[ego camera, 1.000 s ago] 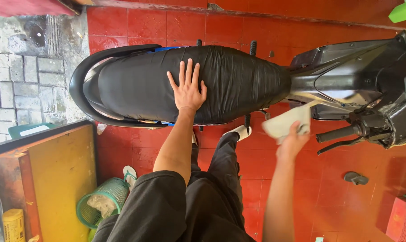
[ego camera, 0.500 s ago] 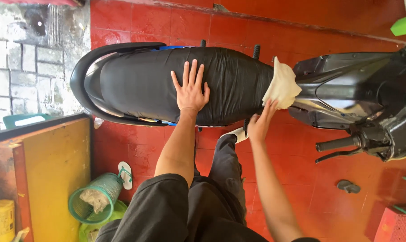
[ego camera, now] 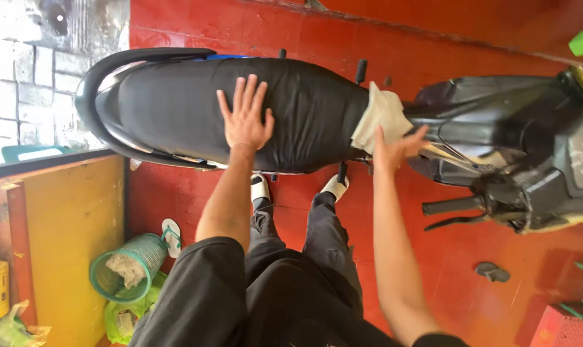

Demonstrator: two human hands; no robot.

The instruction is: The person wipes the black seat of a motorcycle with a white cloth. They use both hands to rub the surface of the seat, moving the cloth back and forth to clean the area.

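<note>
Beside a yellow cabinet (ego camera: 72,238) and a green mesh basket (ego camera: 127,266) on red floor tiles (ego camera: 195,32), a person leans over a parked motorbike's black seat (ego camera: 175,109). Their left hand (ego camera: 245,119) lies flat on the seat, fingers spread and holding nothing, while their right hand (ego camera: 394,149) presses a pale cloth (ego camera: 381,115) against the seat's front end, near the handlebar (ego camera: 452,205).

Home yard/porch: red tile floor (ego camera: 433,38), parked scooter (ego camera: 317,115), brick wall (ego camera: 21,83), sandals.
</note>
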